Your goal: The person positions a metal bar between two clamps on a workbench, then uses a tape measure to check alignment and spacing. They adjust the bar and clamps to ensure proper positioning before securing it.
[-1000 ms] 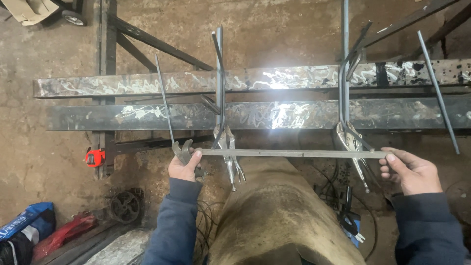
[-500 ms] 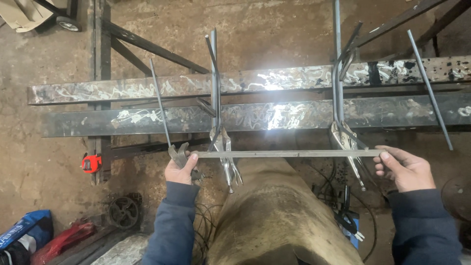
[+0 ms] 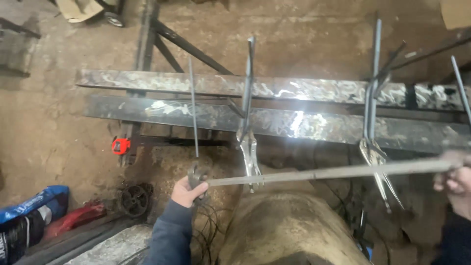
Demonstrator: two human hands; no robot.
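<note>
My left hand [image 3: 186, 191] grips a small metal clamp at the left end of a long thin steel bar [image 3: 333, 172]. My right hand [image 3: 454, 184], blurred at the right edge, holds the bar's other end. The bar lies roughly level in front of two flat steel beams [image 3: 294, 122]. Two locking pliers [image 3: 248, 152] [image 3: 373, 152] hang from upright rods clamped to the beams, just behind the bar. A thin rod [image 3: 193, 108] stands up from the clamp in my left hand.
A red clamp handle [image 3: 120, 145] sits on a dark steel frame at the left. A blue bag [image 3: 24, 211], a red object and a small black wheel [image 3: 135, 198] lie on the dirt floor. Cables hang below the beams.
The view has swung so the beams sit further right. The bar's right end has risen slightly and my right hand has moved to the frame's edge.
</note>
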